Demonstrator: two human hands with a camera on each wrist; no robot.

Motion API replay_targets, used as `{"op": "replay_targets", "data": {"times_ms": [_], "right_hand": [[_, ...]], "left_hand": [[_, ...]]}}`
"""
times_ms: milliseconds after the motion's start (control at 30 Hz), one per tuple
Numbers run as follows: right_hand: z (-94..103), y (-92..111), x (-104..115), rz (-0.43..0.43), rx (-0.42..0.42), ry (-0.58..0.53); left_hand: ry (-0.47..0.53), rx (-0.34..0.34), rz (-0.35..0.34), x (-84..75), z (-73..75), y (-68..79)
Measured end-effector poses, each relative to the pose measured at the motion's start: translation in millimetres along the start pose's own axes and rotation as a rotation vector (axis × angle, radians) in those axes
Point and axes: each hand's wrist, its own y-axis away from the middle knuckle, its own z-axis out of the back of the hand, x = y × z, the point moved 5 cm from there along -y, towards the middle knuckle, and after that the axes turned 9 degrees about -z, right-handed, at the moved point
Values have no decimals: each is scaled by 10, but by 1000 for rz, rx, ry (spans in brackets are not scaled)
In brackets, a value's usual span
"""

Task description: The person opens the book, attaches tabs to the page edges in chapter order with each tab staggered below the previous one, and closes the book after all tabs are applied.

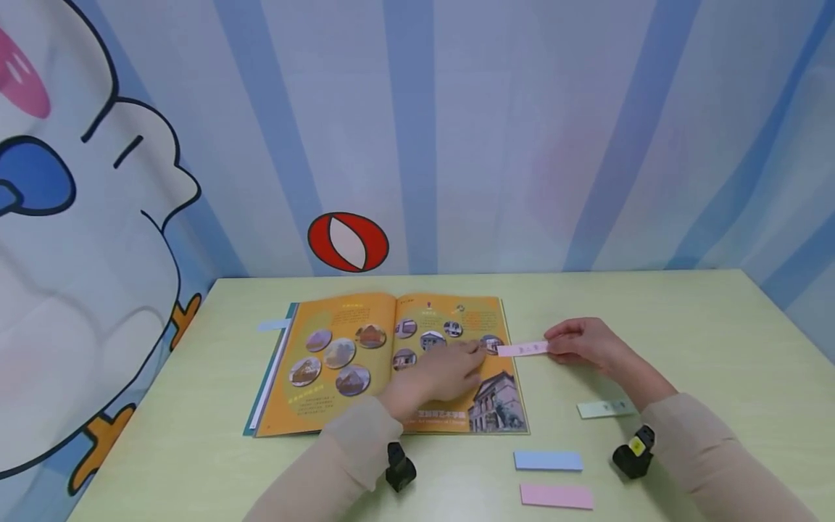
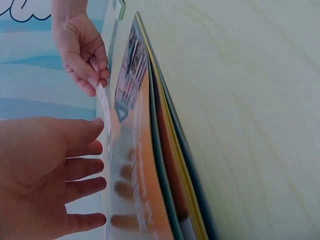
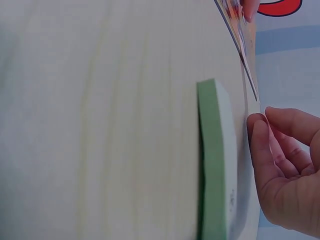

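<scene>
An open book [image 1: 365, 312] with orange pages and round building photos lies on the table. My left hand [image 1: 445, 371] reaches over its right page, fingers straight and fingertips right at the page in the head view. A pink sticky note strip [image 1: 522, 349] with handwriting lies over the right page's outer edge, one end near the left fingertips. My right hand [image 1: 587, 344] pinches the other end between thumb and fingers. In the right wrist view the right hand [image 3: 287, 165] has its thumb and forefinger together, beyond a green sticky note pad [image 3: 214, 150].
Right of the book lies the green pad [image 1: 603, 409] with writing on top. Nearer the front are a blue sticky note pad [image 1: 548, 461] and a pink pad [image 1: 557, 496]. A blue tab [image 1: 272, 325] sticks out from the book's left side. A patterned wall [image 1: 483, 145] stands behind the table.
</scene>
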Motion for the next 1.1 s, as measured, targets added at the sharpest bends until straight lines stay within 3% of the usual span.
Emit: {"op": "replay_targets", "data": {"times_ms": [333, 600, 1100], "right_hand": [[54, 108, 48, 14, -26, 72], [70, 228, -8, -6, -32, 151], [-180, 458, -16, 72, 93, 107]], "left_hand": [[-5, -89, -31, 51, 158, 326], [-16, -124, -66, 45, 186, 580], [24, -149, -131, -2, 44, 830]]}}
